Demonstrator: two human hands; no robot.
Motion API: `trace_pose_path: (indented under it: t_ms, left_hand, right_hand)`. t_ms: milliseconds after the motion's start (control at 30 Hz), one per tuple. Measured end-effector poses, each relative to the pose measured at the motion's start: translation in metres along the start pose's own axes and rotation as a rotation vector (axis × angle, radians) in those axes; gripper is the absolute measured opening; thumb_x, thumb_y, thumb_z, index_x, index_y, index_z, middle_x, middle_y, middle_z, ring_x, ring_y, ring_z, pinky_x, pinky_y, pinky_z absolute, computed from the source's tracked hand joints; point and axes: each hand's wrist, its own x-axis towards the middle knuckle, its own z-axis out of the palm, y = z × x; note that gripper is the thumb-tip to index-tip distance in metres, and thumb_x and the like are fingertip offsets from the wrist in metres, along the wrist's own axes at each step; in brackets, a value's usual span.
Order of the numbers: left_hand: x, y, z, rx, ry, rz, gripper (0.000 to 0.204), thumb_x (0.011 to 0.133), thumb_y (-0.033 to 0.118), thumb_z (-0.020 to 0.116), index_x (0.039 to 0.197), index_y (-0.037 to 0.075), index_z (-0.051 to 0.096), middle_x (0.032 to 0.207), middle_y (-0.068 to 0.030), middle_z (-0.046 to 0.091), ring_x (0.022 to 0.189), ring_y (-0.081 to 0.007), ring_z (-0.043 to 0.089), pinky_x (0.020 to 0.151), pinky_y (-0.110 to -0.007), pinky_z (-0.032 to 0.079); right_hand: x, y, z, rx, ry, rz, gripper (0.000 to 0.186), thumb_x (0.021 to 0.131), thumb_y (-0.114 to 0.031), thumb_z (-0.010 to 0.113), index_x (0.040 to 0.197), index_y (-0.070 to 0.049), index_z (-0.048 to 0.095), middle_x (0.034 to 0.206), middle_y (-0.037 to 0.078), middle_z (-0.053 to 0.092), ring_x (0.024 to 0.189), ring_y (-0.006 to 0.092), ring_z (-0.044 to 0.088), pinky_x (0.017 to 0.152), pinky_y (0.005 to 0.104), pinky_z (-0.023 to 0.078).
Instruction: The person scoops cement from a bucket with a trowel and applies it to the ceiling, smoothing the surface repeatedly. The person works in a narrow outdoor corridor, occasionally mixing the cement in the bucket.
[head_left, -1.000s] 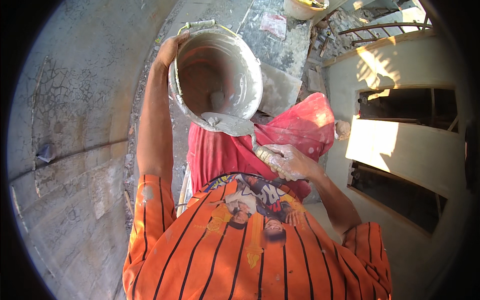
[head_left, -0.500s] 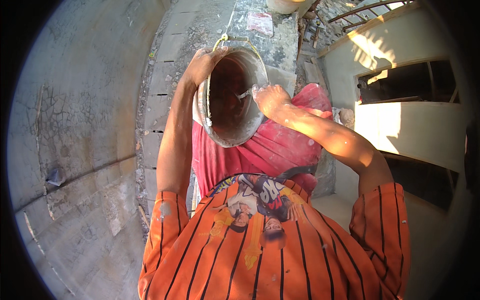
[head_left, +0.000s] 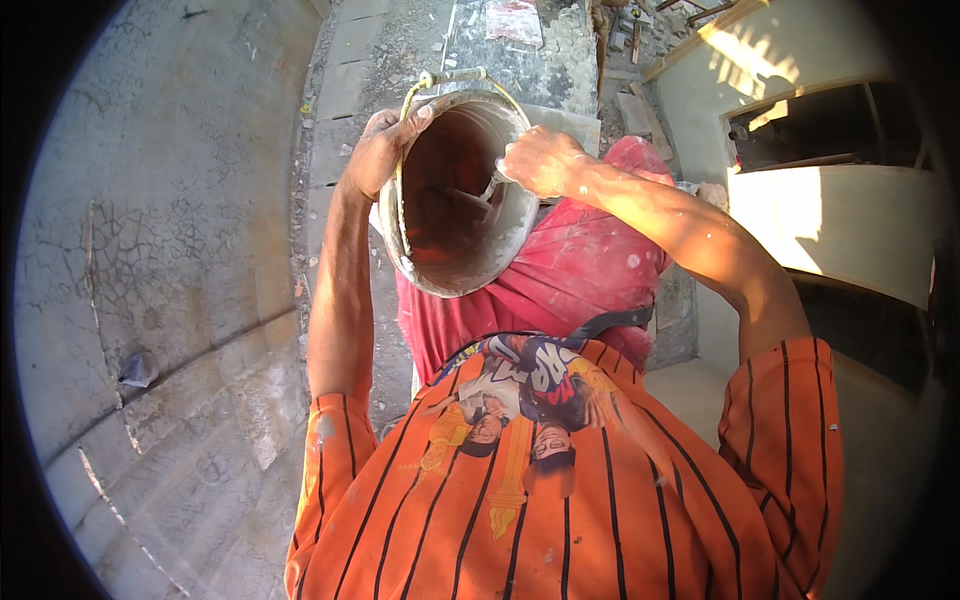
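A plaster-smeared bucket (head_left: 512, 232) is tipped in front of my lap, its mouth turned toward me. My left hand (head_left: 380, 152) is closed on the bucket's left rim, with the thumb over the edge. At the right rim, my right hand (head_left: 545, 160) is wrapped round the handle of a scraper (head_left: 470, 198). The scraper's pale metal blade reaches down into the bucket, against its inside. The yellowish bail handle (head_left: 455, 76) stands up over the far rim. Shadow hides most of the bucket's bottom.
Below the bucket lies a dusty plank or bench (head_left: 480, 45) with a stained paper sheet (head_left: 515, 22) at its far end. A cracked plastered wall (head_left: 150, 250) rises on the left. On the right is a pale wall (head_left: 850, 200) with dark openings. Rubble (head_left: 625, 60) lies beyond.
The bucket's mouth has turned more toward me, showing more of its inside. My right hand has shifted slightly up, and the scraper's blade lies more across the bucket. The view has shifted a little.
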Motion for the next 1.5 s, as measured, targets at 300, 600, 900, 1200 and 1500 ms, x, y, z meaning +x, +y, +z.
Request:
trace_pose_path:
  t_ms: [300, 600, 900, 1200, 1500]
  left_hand:
    - [-0.006, -0.021, -0.004, -0.109, -0.022, 0.066, 0.03, 0.086, 0.034, 0.063, 0.081, 0.004, 0.063, 0.063, 0.01, 0.04, 0.056, -0.0027, 0.029, 0.049, -0.024, 0.02]
    - [-0.026, -0.009, -0.005, -0.251, 0.027, 0.099, 0.03, 0.086, 0.026, 0.064, 0.1, 0.0, 0.064, 0.08, 0.0063, 0.055, 0.069, -0.0032, 0.046, 0.059, -0.02, 0.035]
    - [-0.023, -0.037, -0.042, -0.456, 0.017, 0.01, 0.036, 0.085, 0.019, 0.062, 0.113, -0.004, 0.057, 0.107, -0.0053, 0.06, 0.099, -0.0131, 0.055, 0.088, -0.026, 0.041]
    - [-0.023, -0.024, -0.03, -0.373, -0.005, 0.092, 0.045, 0.088, 0.024, 0.057, 0.12, -0.008, 0.053, 0.12, -0.0115, 0.056, 0.111, -0.0182, 0.051, 0.098, -0.03, 0.035]
    - [-0.017, -0.031, -0.035, -0.357, 0.086, 0.044, 0.041, 0.086, 0.032, 0.059, 0.11, -0.001, 0.059, 0.055, 0.0004, 0.049, 0.04, -0.0102, 0.043, 0.037, -0.025, 0.035]
  right_hand:
    - [0.008, 0.002, 0.018, 0.105, 0.012, -0.077, 0.008, 0.068, -0.008, 0.061, 0.076, -0.006, 0.064, 0.07, 0.013, 0.063, 0.074, 0.0329, 0.063, 0.067, 0.0419, 0.051]
    - [-0.012, -0.017, 0.073, 0.501, 0.214, -0.03, 0.039, 0.067, -0.016, 0.066, 0.105, -0.008, 0.065, 0.088, 0.015, 0.066, 0.084, 0.0334, 0.063, 0.072, 0.043, 0.051]
    - [-0.006, -0.066, 0.129, 0.909, 0.199, 0.149, 0.05, 0.067, -0.026, 0.064, 0.113, -0.007, 0.062, 0.089, 0.022, 0.064, 0.083, 0.037, 0.063, 0.075, 0.0436, 0.051]
    - [-0.005, -0.124, 0.123, 1.508, 0.392, 0.239, 0.058, 0.07, -0.026, 0.068, 0.117, 0.005, 0.055, 0.106, 0.026, 0.062, 0.098, 0.0289, 0.063, 0.086, 0.0331, 0.047]
    - [-0.016, -0.126, 0.131, 1.806, 0.326, 0.298, 0.056, 0.074, -0.023, 0.07, 0.12, 0.004, 0.054, 0.094, 0.012, 0.068, 0.081, 0.0105, 0.06, 0.074, 0.0264, 0.048]
